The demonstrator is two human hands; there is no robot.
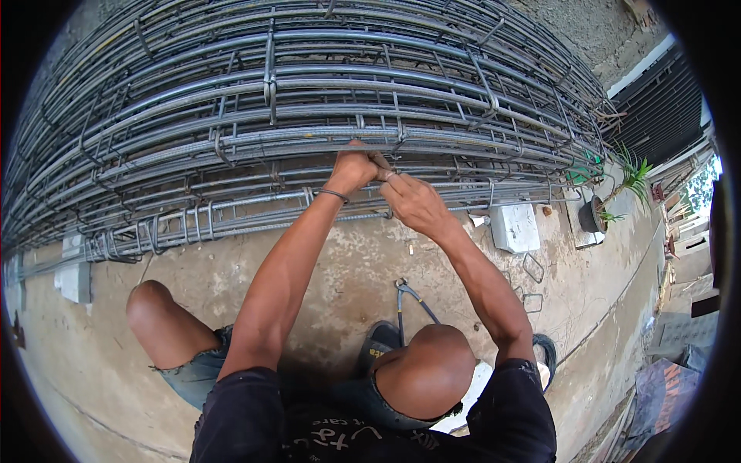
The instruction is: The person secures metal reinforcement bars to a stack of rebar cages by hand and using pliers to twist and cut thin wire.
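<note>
Long steel rebar cages (255, 92) with cross stirrups fill the upper part of the head view. My left hand (355, 166) is at a lower bar near the middle, its fingers curled round something small at the bar, partly hidden. My right hand (413, 201) meets it just to the right and below, fingers bent and pinched on something too small to make out. End-cutting pincers (413, 297) with dark handles lie open on the concrete floor below my hands, beside my foot.
Pale concrete blocks (514, 230) (75, 282) sit under the cage. Square wire stirrups (532, 268) lie on the floor (602, 293) at right, near a potted plant (598, 212) and a coil (546, 355). My bent knees are in the foreground. Scrap boards and sheets line the right edge.
</note>
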